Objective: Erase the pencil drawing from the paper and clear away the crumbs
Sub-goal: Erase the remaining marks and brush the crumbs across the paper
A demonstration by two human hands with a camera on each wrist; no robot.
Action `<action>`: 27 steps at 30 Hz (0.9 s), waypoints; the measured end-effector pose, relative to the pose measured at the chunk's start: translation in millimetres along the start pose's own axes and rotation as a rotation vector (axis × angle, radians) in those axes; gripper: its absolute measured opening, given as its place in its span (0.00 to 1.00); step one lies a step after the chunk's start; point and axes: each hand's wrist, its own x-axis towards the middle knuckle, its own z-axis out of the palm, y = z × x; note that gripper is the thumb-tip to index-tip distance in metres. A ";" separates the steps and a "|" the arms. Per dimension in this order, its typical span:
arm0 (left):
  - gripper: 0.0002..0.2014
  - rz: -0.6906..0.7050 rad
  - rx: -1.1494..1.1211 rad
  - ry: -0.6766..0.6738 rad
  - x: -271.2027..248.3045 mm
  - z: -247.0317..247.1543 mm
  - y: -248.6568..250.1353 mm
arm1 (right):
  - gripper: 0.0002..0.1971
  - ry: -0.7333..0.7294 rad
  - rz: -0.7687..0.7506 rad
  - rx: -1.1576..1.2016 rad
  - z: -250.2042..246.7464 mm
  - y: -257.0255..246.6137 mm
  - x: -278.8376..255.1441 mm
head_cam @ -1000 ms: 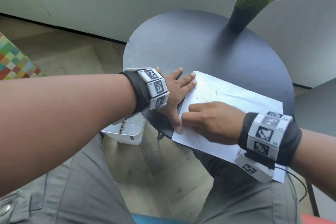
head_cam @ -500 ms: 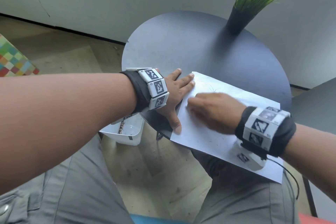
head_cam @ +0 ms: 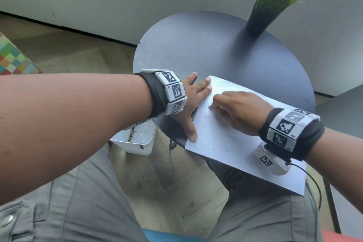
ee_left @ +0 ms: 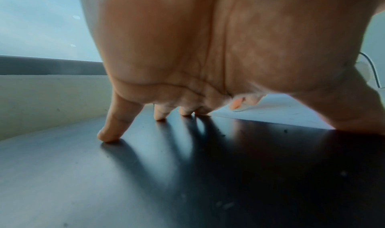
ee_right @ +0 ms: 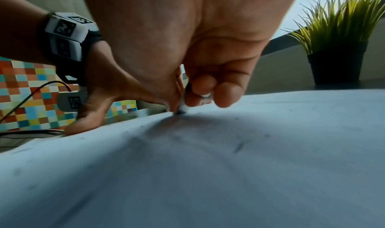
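We pinch the eraser (ee_right: 183,106) in our right hand (head_cam: 237,112), tip down on the paper (head_cam: 231,143) near its left edge. Left hand (head_cam: 191,102), fingers flat, pins that edge to the worktop (head_cam: 216,49). Crumbs (head_cam: 213,150) lie toward us; the near corner overhangs.

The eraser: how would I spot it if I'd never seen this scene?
Find the round dark table and the white paper on it. The right hand pinches a small white eraser, its dirty tip pressed on the sheet.
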 end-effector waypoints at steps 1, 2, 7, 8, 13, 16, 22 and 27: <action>0.73 -0.002 0.007 -0.002 -0.8 -0.3 0.3 | 0.15 0.004 -0.018 -0.006 0.9 -3.3 -1.0; 0.73 -0.006 0.018 -0.005 -1.3 -0.7 1.0 | 0.11 -0.020 -0.096 -0.006 4.1 -12.8 -3.2; 0.72 -0.002 0.032 0.006 -1.5 -2.4 1.7 | 0.21 -0.074 -0.108 0.033 1.5 -12.3 -4.6; 0.72 0.001 0.032 0.009 -2.0 -2.5 1.1 | 0.22 -0.001 -0.036 0.026 0.8 -3.1 0.7; 0.73 -0.001 0.038 -0.001 -2.1 -1.3 1.5 | 0.08 -0.150 -0.290 0.029 9.7 -33.1 -16.9; 0.73 0.003 0.029 -0.001 -0.9 -1.8 1.2 | 0.14 -0.084 -0.181 0.019 1.2 -16.2 -11.1; 0.73 0.007 0.028 0.005 -1.3 -2.0 2.1 | 0.15 -0.128 -0.231 -0.012 10.3 -29.2 -9.7; 0.74 0.032 -0.004 0.026 3.0 3.2 -3.7 | 0.11 -0.038 0.195 0.099 -7.1 17.1 13.1</action>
